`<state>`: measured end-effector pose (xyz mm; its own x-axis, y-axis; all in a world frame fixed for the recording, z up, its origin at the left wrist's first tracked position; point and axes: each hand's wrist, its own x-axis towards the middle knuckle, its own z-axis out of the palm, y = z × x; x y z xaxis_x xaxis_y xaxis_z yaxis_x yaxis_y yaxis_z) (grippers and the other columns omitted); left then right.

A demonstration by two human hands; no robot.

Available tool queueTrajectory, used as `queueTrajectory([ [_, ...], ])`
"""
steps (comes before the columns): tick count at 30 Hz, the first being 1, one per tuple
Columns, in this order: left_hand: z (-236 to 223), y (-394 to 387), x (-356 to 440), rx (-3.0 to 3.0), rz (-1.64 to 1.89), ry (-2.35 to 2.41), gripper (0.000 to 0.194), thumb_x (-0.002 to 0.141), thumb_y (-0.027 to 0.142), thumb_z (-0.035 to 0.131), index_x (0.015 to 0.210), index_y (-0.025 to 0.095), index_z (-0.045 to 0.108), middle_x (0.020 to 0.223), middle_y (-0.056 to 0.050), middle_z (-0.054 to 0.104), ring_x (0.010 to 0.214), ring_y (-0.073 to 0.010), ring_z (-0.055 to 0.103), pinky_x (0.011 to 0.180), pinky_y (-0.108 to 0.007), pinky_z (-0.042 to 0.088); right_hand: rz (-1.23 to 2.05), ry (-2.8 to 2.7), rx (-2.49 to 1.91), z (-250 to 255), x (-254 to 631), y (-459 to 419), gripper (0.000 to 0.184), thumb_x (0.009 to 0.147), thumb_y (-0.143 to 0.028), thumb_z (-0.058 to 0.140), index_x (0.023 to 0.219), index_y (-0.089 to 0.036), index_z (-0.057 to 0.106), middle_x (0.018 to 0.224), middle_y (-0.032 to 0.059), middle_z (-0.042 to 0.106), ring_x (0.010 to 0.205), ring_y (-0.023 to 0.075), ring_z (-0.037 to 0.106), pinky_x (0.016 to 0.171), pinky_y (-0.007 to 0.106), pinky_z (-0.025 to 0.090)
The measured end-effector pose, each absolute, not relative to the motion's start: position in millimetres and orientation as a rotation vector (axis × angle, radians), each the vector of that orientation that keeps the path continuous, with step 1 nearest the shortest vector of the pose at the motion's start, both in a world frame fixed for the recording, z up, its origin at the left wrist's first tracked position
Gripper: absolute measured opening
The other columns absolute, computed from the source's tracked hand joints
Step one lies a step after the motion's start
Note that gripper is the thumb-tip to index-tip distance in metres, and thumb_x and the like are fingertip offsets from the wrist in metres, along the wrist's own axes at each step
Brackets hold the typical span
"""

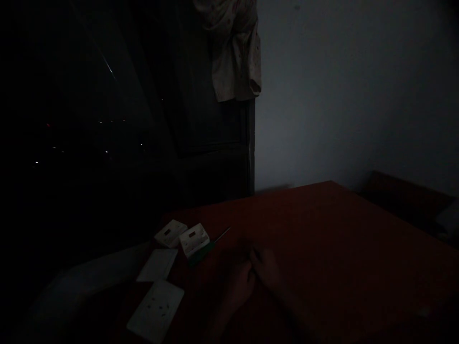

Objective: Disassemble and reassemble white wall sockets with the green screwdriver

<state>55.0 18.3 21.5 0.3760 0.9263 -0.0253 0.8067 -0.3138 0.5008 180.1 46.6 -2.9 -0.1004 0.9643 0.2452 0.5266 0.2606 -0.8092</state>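
On the table [333,239], a socket plate [155,311], a blank plate [158,265] and two boxes [194,239] lie grouped leftward, presumably for easy reach. The left hand [244,282] and right hand [266,267] meet, fingers curled, possibly around something small; darkness hides any grip. The screwdriver [202,252] lies beside the nearer box, handle toward the person.
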Motion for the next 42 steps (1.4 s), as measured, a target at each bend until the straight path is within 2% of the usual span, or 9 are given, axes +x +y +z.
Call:
queueTrajectory([
  [9,25,18,55,2.218,0.418,1.46,0.032,0.086,0.013,0.043,0.109,0.02,0.063,0.108,-0.007,0.067,0.098,-0.0189,0.06,0.085,-0.028,0.043,0.703,-1.748,-1.362,-1,180,46,0.028,0.086,-0.024,0.036,0.072,-0.018,0.059,0.072,0.0039,0.066,0.064,0.0153,0.059,0.059,0.023,0.037],
  [14,31,17,56,2.22,0.391,1.463,0.028,0.087,0.014,0.043,0.102,0.019,0.066,0.103,-0.007,0.068,0.094,-0.0196,0.061,0.084,-0.029,0.044,0.7,-1.745,-1.366,-1,180,46,0.027,0.086,-0.023,0.037,0.072,-0.018,0.06,0.07,0.0037,0.065,0.064,0.015,0.059,0.059,0.023,0.037],
  [22,32,16,57,2.21,0.365,1.486,0.03,0.087,0.013,0.043,0.108,0.02,0.064,0.106,-0.007,0.068,0.097,-0.0185,0.061,0.085,-0.027,0.043,0.697,-1.746,-1.368,-4,180,47,0.027,0.086,-0.024,0.037,0.074,-0.017,0.061,0.072,0.0043,0.066,0.065,0.0153,0.06,0.06,0.023,0.037],
  [33,32,16,55,2.22,0.343,1.51,0.025,0.086,0.016,0.045,0.099,0.02,0.066,0.099,-0.006,0.068,0.09,-0.0197,0.062,0.079,-0.028,0.044,0.691,-1.752,-1.365,-3,180,47,0.027,0.086,-0.023,0.037,0.072,-0.018,0.06,0.07,0.0038,0.065,0.065,0.0151,0.059,0.059,0.023,0.036],
  [42,26,17,55,2.211,0.375,1.481,0.03,0.086,0.013,0.042,0.106,0.019,0.064,0.105,-0.007,0.067,0.096,-0.019,0.06,0.083,-0.027,0.043,0.694,-1.754,-1.375,-3,180,47,0.029,0.087,-0.025,0.036,0.07,-0.018,0.058,0.069,0.0039,0.063,0.063,0.0158,0.058,0.058,0.024,0.036],
])
